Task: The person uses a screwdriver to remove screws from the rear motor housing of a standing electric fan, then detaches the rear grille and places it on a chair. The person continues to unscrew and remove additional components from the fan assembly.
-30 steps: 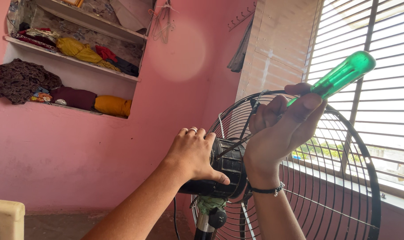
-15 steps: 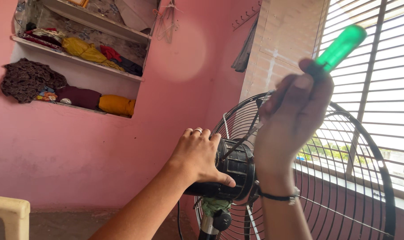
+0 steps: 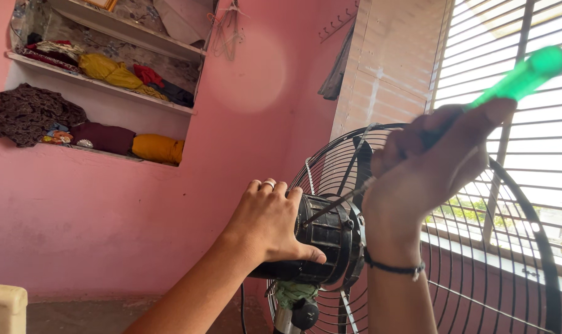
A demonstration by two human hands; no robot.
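Left hand (image 3: pixel 270 221) lies flat over the rear of the fan's black motor housing (image 3: pixel 321 238), fingers (image 3: pixel 265 188) pressed together across the top, thumb hooked along the lower edge. 1 ring on a middle finger. The hand wraps the housing but pinches nothing.

Right hand (image 3: pixel 429 170) is closed round a screwdriver (image 3: pixel 516 77) with a translucent green handle; fingers curled tight on the lower handle, upper handle sticking out toward the window. The thin metal shaft (image 3: pixel 333 207) slants down and left, tip at the top front of the housing, just beside the left fingertips. Hand and handle are motion-blurred, so I cannot tell the exact fingertip placement.

Fan sits on its stand (image 3: pixel 287 318), wire guard (image 3: pixel 510 260) at the right, against the louvred window (image 3: pixel 541 154). Pink wall behind, shelves (image 3: pixel 101 102) of folded cloth at upper left.

Handling, as judgement:
- Motor housing: rigid, likely heavy for its size, ribbed, so a palm grip should hold without slipping. Best taken round the body.
- Guard: thin wire, springy, would bend under load. Poor place to grip.
- Screwdriver: light, stiff; smooth plastic handle may turn in a damp palm. Grip low on the handle for control, shaft left free.
- Head pivots on the stand, so 1 hand bracing it seems needed against pushing force.
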